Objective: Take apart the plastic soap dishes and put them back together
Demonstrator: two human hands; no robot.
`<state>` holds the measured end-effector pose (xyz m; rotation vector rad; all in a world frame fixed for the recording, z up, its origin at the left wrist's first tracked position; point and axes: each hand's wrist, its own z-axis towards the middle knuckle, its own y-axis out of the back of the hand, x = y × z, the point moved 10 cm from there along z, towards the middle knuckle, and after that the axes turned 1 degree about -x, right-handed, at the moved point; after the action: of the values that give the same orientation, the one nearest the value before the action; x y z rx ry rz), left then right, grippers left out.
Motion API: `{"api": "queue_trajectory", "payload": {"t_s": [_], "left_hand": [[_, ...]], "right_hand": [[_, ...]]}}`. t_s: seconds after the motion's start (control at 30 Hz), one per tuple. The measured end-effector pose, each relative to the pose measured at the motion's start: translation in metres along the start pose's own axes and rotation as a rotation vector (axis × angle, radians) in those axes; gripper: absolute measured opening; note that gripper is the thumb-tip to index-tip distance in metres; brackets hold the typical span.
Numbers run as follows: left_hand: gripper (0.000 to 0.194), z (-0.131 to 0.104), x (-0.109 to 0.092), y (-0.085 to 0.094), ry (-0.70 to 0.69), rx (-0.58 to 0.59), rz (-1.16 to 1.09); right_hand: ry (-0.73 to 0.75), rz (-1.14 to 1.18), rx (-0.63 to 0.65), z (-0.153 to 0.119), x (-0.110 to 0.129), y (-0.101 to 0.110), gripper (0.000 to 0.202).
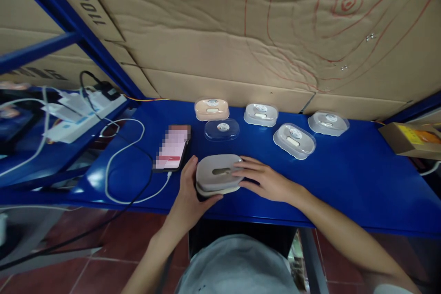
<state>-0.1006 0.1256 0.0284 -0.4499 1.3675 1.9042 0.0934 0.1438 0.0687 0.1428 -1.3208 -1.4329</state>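
Note:
A light grey oval plastic box, much like a soap dish (215, 180), with a dark slot in its top, is between my hands near the front of the table. My left hand (189, 193) is wrapped round its left side, thumb along the front edge. My right hand (263, 179) grips its right side, the fingertips reaching onto the top near the slot. A paler rim shows under the box. Just behind it lies a loose clear oval lid (222, 134) with a round sticker.
Behind stand a peach box (211, 111) and several grey ones under clear lids, one grey box (294, 141) nearer. A phone (172, 149) with a charging cable lies left. A power strip (82, 119) is further left, a cardboard box (413, 140) right. Cardboard (206, 32) walls the back.

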Motion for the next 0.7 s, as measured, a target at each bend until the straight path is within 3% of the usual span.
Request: {"api": "queue_trajectory", "payload": {"t_s": [0.23,0.43,0.7], "left_hand": [[0.08,0.006,0.002,-0.017,0.026,0.218,0.001],[0.085,0.003,0.002,-0.019,-0.019,0.243,0.001],[0.087,0.002,0.001,-0.02,-0.012,0.202,0.005]], "right_hand": [[-0.006,-0.215,0.077,-0.006,-0.001,-0.01,0.034],[0.02,-0.392,0.169,-0.008,0.007,-0.015,0.04],[0.097,-0.567,0.135,-0.011,0.01,-0.025,0.035]]}}
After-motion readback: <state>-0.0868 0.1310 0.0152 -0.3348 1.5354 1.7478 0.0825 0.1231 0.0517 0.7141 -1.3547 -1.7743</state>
